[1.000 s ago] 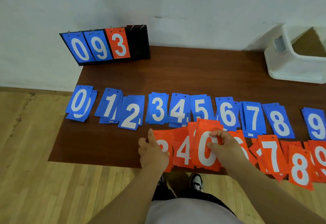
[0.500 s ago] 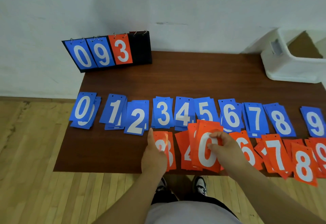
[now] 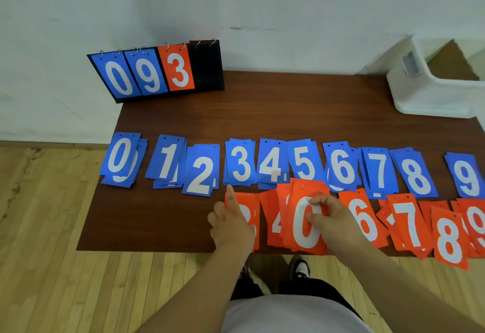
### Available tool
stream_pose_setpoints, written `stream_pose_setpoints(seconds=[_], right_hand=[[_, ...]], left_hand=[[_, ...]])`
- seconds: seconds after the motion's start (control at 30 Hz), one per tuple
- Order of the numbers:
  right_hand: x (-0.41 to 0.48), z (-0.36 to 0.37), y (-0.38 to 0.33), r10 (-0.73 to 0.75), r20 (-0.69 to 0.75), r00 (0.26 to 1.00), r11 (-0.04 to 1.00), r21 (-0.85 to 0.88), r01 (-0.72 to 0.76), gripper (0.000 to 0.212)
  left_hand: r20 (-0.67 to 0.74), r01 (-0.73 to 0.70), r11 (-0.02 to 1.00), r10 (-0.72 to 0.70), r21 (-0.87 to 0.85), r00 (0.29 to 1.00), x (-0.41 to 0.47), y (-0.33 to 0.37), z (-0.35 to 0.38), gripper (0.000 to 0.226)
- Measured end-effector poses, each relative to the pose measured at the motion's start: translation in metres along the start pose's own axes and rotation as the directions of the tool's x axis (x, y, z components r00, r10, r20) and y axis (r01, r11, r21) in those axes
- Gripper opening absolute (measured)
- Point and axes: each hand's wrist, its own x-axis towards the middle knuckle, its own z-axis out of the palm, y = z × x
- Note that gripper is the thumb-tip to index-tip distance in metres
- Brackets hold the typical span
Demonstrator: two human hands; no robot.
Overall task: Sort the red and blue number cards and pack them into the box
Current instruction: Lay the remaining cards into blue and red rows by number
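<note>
Pinching the thin, stiff, likely slick red 0 card [image 3: 301,230], the right hand [image 3: 333,217] grips its edge; left hand [image 3: 231,225] touches red 3 card [image 3: 250,206], grip unclear.

Left hand [image 3: 231,225] is covering most of the numeral on the leftmost red card [image 3: 252,201]; its fingers are not showing clearly. Right hand [image 3: 333,219] is pinching the red 0 card [image 3: 301,230], which is overlapping the red 4 card [image 3: 273,217] and hiding half the digit. The frame's right edge is cutting off the red 9 card [image 3: 476,222] and the white box [image 3: 433,96].
</note>
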Motion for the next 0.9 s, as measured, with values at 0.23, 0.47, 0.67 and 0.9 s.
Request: stream_pose_setpoints(seconds=[0.23, 0.47, 0.67, 0.9], right_hand=[[0.02, -0.022, 0.004, -0.031, 0.088, 0.996, 0.995, -0.088, 0.039, 0.02], [0.041, -0.057, -0.003, -0.096, 0.238, 0.967, 0.987, -0.104, 0.124, 0.021], [0.043, -0.077, -0.019, -0.051, 0.472, 0.88, 0.988, 0.155, -0.026, 0.021], [0.029, -0.103, -0.037, -0.148, 0.566, 0.811, 0.925, 0.368, -0.089, 0.026]], left_hand=[[0.013, 0.098, 0.987, -0.097, -0.124, 0.995, -0.004, 0.006, 0.003, 0.124], [0.019, 0.167, 0.88, -0.177, -0.444, 0.984, -0.028, 0.013, -0.005, 0.1], [-0.076, 0.067, 0.59, -0.215, -0.805, 0.974, -0.068, 0.045, -0.033, 0.094], [-0.104, -0.093, 0.265, -0.028, -0.96, 0.994, -0.108, 0.118, -0.038, 0.091]])
